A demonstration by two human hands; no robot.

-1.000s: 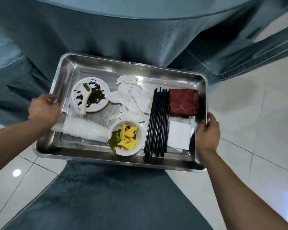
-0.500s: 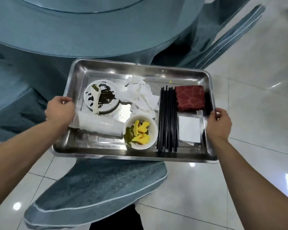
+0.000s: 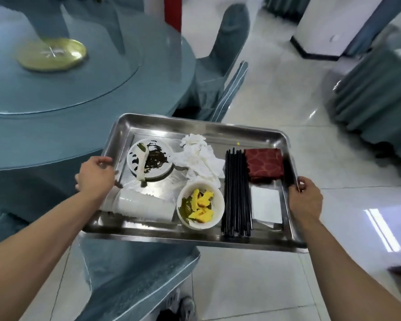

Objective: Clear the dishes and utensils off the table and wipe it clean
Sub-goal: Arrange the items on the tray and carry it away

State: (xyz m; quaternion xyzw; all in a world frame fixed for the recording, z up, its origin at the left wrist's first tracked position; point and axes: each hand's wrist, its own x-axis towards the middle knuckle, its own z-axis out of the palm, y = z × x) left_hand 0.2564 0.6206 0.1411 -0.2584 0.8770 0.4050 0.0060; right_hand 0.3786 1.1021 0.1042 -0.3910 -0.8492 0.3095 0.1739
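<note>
Fingers of left hand [image 3: 95, 179] and right hand [image 3: 305, 202] grip tray [image 3: 195, 126] ends; chopsticks [image 3: 236, 193] point up-frame; blue-draped surface [image 3: 56, 93] upper left.

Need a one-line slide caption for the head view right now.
Both hands, left hand and right hand, grip a steel tray loaded with chopsticks, bowl and plate.

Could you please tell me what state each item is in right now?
tray: held level off the table, loaded
left hand: grips the tray's left rim
right hand: grips the tray's right rim
plate: dirty, spoon lying on it
bowl: upright, yellow scraps inside
cups: stacked, on their side
chopsticks: bundled, lying flat
tissues: crumpled
</note>
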